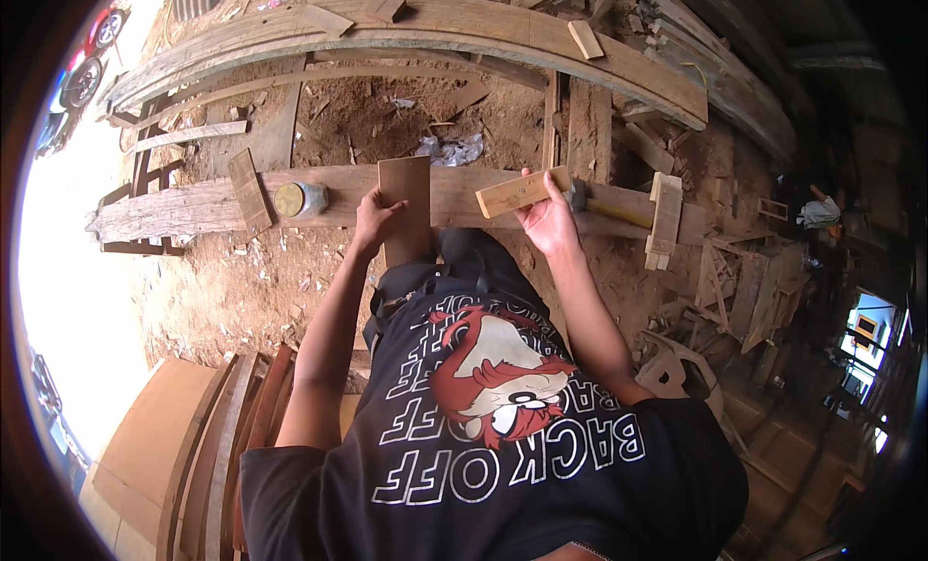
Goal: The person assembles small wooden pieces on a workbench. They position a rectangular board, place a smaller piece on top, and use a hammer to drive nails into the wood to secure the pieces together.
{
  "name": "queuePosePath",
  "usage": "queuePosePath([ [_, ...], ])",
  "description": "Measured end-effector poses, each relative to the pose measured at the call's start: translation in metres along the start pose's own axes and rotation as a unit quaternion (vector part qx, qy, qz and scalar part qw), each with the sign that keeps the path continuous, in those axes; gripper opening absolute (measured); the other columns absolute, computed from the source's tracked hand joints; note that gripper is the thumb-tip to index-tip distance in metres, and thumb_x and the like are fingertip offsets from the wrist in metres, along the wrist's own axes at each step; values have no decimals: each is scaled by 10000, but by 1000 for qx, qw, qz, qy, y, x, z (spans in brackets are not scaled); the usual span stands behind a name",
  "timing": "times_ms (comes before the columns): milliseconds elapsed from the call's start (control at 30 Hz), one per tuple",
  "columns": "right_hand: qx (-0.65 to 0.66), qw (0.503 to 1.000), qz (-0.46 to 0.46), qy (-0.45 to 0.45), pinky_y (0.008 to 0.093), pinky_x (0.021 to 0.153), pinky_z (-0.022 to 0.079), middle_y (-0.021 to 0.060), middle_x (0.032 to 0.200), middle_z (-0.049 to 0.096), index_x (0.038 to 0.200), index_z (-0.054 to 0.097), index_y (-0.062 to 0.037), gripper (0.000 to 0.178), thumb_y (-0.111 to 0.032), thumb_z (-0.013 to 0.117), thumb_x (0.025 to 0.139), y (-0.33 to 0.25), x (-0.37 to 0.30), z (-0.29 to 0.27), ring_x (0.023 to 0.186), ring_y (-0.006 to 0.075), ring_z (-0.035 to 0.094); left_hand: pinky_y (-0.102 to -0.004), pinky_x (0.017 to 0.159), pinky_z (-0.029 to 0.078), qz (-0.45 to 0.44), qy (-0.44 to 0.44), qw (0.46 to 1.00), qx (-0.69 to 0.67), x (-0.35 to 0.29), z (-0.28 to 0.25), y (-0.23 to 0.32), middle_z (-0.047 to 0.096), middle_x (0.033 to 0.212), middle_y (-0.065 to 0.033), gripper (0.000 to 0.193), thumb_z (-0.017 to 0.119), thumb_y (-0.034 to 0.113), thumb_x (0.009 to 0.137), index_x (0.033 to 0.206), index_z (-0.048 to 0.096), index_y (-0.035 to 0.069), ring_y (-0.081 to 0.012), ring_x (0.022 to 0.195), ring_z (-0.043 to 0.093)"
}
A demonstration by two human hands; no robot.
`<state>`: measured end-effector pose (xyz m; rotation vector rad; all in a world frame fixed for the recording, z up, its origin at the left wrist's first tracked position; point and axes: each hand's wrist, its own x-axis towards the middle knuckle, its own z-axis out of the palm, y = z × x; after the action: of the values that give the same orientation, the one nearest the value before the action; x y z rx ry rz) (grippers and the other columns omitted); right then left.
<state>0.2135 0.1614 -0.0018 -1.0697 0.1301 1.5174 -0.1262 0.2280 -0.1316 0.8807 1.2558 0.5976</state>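
Observation:
My left hand [375, 221] grips the left edge of a flat brown wooden board [406, 196], which stands tilted across the near side of a long plank bench [338, 189]. In my right hand [553, 223] is a short, light wooden block [517, 192] with small dark marks on its face, held up between thumb and fingers. Just right of that hand a hammer [619, 209] lies on the bench, its head partly hidden. A round tin [289, 200] with a yellowish top rests to the left of the board.
Small wood pieces [663, 221] lie across the bench's right end, and another strip [251, 192] crosses its left part. Beyond runs a second long plank bench [435, 20] with offcuts on it. Boards [193, 445] lean at the lower left. Another person [820, 209] is far right.

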Motion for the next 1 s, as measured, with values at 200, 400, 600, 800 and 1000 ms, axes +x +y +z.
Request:
queuePosePath([
  [200, -21, 1000, -15, -14, 420, 1037, 586, 68, 1405, 676, 1291, 576, -153, 265, -316, 641, 1092, 0, -3, -14, 1267, 213, 632, -487, 945, 578, 94, 100, 937, 322, 29, 3, -29, 737, 1189, -224, 672, 887, 300, 848, 1384, 602, 12, -379, 1094, 718],
  [400, -1, 1000, -9, -3, 425, 1074, 553, 93, 1396, 681, 1298, 567, -144, 290, -300, 668, 1076, 2, -2, -29, 1253, 230, 630, -513, 1087, 483, 148, 190, 862, 446, -11, 31, 14, 618, 1327, -266, 698, 825, 397, 908, 1446, 576, 28, -404, 1277, 593],
  [600, -10, 998, -31, -44, 429, 1081, 524, 85, 1417, 676, 1319, 570, -180, 320, -366, 665, 1076, 25, -6, -30, 1254, 216, 621, -464, 897, 598, 156, -94, 962, 205, -85, 138, 80, 728, 1249, -252, 636, 706, 492, 1020, 1439, 585, 29, -400, 1085, 749],
  [800, -69, 997, -10, -46, 386, 1015, 505, 65, 1387, 683, 1371, 570, -201, 424, -468, 667, 1056, 20, -19, -40, 1235, 196, 625, -466, 862, 607, 147, -96, 904, 391, -100, 152, 87, 740, 1196, -249, 598, 618, 523, 1072, 1423, 577, 42, -297, 1009, 775],
  [1000, -260, 951, -168, -1, 411, 1069, 472, 113, 1555, 526, 1658, 324, -165, 776, -462, 691, 1042, -10, -27, -81, 1289, 243, 591, -399, 795, 563, -74, -211, 960, -168, -93, 145, 67, 643, 962, -123, 577, 293, 460, 1157, 1285, 605, -8, -211, 796, 597],
])
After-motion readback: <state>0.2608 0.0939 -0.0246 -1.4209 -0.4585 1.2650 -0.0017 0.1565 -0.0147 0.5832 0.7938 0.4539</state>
